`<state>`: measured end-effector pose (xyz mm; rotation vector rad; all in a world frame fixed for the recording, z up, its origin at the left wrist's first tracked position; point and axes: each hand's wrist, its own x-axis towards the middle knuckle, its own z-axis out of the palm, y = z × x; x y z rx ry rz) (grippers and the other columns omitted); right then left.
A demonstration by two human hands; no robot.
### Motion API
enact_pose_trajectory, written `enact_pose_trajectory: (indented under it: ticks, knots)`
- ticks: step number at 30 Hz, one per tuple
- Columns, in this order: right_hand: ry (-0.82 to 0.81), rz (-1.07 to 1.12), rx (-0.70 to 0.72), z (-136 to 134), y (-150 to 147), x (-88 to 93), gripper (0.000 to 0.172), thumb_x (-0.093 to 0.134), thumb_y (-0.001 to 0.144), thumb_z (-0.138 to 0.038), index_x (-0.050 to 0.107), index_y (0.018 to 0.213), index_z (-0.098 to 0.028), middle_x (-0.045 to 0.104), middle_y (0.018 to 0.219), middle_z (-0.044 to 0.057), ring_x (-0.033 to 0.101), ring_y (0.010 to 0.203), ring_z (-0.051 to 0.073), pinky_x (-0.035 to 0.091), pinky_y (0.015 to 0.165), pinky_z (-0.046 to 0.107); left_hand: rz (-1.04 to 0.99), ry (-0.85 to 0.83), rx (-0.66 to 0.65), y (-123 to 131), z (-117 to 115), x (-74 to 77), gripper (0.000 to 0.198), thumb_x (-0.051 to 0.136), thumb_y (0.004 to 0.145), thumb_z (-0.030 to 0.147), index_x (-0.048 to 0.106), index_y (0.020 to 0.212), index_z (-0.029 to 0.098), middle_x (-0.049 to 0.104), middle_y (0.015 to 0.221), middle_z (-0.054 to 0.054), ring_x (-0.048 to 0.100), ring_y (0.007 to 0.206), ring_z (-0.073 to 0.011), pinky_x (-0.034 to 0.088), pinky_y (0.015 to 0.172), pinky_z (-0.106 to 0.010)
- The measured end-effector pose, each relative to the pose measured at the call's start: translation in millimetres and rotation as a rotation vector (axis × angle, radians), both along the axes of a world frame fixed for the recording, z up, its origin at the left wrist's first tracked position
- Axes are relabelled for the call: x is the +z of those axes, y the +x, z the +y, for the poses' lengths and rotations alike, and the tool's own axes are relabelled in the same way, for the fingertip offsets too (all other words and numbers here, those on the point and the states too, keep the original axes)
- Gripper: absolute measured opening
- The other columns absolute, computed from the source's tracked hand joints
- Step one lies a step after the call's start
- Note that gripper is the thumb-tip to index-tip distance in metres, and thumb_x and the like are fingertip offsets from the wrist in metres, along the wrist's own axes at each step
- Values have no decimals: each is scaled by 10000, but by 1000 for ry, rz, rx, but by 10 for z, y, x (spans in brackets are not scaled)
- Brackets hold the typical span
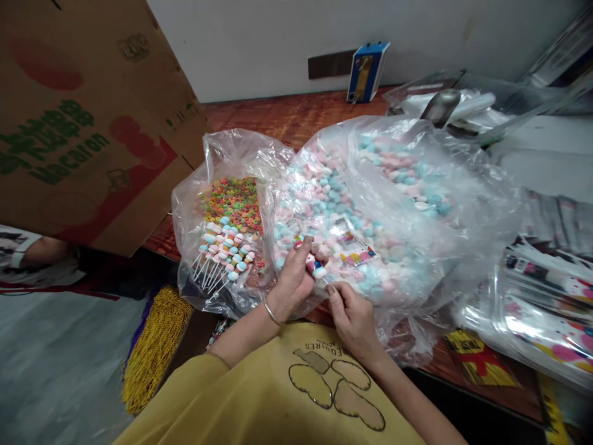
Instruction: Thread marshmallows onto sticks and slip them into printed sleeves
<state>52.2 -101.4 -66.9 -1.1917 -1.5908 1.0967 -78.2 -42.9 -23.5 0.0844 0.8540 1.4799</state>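
My left hand (pixel 295 272), a bangle at its wrist, is closed around a marshmallow lollipop (pixel 317 267) that seems to be in a printed clear sleeve. The lower end of its white stick is pinched between the thumb and fingers of my right hand (pixel 351 309). Under and beyond both hands lies a large clear bag of pink, blue and white marshmallows (pixel 338 191). Loose printed sleeves (pixel 353 247) rest on it. To the left, a bundle of marshmallow sticks (pixel 227 250) sits on a clear bag of colourful small ring-shaped candies (pixel 234 201).
A large cardboard box (pixel 92 123) stands at the left. At the back is a blue device (pixel 368 72), with a clear bin (pixel 500 86) holding a metal scoop to its right. Stacks of printed sleeves (pixel 546 296) lie at the right. Another person's arm (pixel 46 250) shows at the far left.
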Motion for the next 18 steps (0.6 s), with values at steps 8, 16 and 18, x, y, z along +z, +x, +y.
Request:
enact_pose_trajectory:
  ticks: [8,16,18]
  knots:
    - [-853,858,202,63,-75,163,343,754,853,-498,639,792,-181,302,394,-159,178,295,18,415,444,197,-131,58,-97,-94,-4,13,356,858,769,372,677,970,141,586,719,30,592,646,-100,533,721,-268]
    - [-791,724,281,-17,-50,139,330,654,918,-527,645,858,-203,302,442,-142,184,339,51,369,441,225,-98,73,-77,-152,56,98,243,839,789,224,662,937,147,446,624,95,442,505,-30,444,601,-205]
    - [-511,446,186,-26,-28,103,311,595,961,-504,647,856,-216,392,480,-98,302,392,85,366,487,246,-105,9,-53,-126,61,120,223,835,799,220,647,894,148,444,624,91,443,506,-28,439,594,-193]
